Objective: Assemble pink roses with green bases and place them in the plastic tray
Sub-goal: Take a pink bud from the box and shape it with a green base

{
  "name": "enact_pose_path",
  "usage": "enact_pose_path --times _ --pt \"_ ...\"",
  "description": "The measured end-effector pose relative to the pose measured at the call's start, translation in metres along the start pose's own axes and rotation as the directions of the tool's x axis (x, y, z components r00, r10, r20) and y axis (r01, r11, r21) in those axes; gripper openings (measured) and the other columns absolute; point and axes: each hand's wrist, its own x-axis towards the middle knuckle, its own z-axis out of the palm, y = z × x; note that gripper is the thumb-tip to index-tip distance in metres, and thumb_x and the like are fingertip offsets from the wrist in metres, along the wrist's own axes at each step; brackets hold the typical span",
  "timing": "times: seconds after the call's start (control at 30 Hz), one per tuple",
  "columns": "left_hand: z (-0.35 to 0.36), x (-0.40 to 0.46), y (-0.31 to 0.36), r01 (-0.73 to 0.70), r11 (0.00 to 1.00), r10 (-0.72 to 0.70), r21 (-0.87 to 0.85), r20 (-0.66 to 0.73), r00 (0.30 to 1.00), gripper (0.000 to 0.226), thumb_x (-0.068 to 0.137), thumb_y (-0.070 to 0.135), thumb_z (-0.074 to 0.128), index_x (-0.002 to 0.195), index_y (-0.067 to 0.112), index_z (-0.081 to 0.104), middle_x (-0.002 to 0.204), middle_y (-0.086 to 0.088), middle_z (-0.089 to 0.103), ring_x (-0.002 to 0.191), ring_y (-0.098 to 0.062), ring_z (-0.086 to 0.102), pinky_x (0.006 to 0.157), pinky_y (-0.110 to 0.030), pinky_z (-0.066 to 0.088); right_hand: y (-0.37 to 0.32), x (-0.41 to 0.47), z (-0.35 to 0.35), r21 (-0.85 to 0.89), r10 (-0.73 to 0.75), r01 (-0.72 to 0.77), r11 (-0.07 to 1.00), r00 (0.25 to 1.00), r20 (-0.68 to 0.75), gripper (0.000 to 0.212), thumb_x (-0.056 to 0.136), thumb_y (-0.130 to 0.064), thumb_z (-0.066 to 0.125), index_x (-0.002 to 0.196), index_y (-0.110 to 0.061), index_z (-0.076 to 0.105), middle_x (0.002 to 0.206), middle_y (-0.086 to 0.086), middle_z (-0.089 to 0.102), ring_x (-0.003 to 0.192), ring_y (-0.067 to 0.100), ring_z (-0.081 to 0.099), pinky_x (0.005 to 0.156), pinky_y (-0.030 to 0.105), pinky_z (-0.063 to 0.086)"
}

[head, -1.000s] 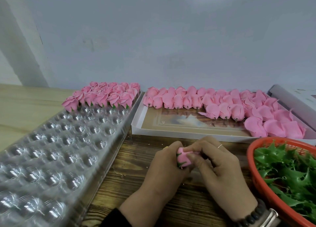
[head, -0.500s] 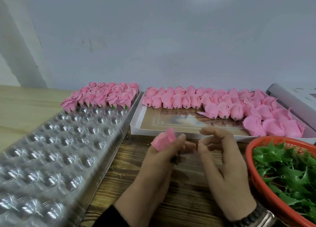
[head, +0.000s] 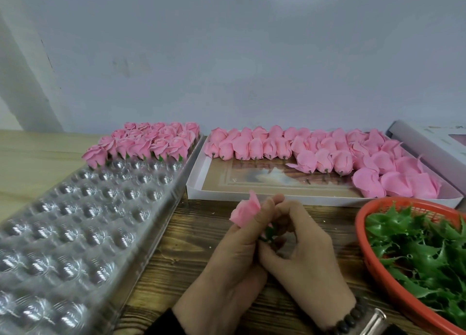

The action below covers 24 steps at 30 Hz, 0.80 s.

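Left hand pinches the pink rose above the surface while right hand grips its green base (barely visible), and squeezing could crush petals or skew the base.

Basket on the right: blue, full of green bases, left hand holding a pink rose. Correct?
Not quite. The head view shows the basket is orange-red, not blue. The rest holds: it is full of green bases, and the left hand holds a pink rose.
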Motion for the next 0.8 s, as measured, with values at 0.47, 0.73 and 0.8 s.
enact_pose_path --times 0.47,0.73,0.8 --pt "-0.002 0.003 0.002 -0.071 0.998 0.071 0.004 -0.029 0.997 0.035 0.061 0.028 0.077 0.084 0.002 0.071 0.087 -0.018 0.065 0.08 -0.026 0.066 0.075 -0.036 0.058 0.001 0.004 0.001 0.396 0.203 -0.26 0.88 0.962 0.181 0.039 0.067 0.003 0.075 0.09 -0.022 0.055 0.08 -0.008 0.065 0.07 0.008 0.06 0.065 0.016 0.048" --pt "-0.006 0.001 0.007 0.004 0.998 -0.007 0.055 0.059 0.998 0.052 0.041 0.029 0.093 0.083 0.006 0.073 0.095 -0.018 0.067 0.09 -0.027 0.066 0.081 -0.036 0.055 -0.003 0.006 -0.005 0.374 0.166 -0.225 0.9 0.969 0.184 0.019 0.071 0.004 0.07 0.081 -0.009 0.059 0.059 -0.001 0.054 0.056 0.005 0.048 0.056 0.018 0.043" --pt "-0.005 0.0 0.01 0.005 0.993 -0.013 0.119 0.064 0.998 0.031 0.053 0.029 0.087 0.072 0.01 0.073 0.108 -0.018 0.066 0.102 -0.029 0.063 0.099 -0.044 0.043 -0.002 0.006 -0.007 0.444 0.184 -0.284 0.85 0.949 0.255 0.015 0.075 0.003 0.068 0.088 -0.004 0.063 0.064 0.002 0.054 0.061 0.012 0.048 0.06 0.024 0.044"
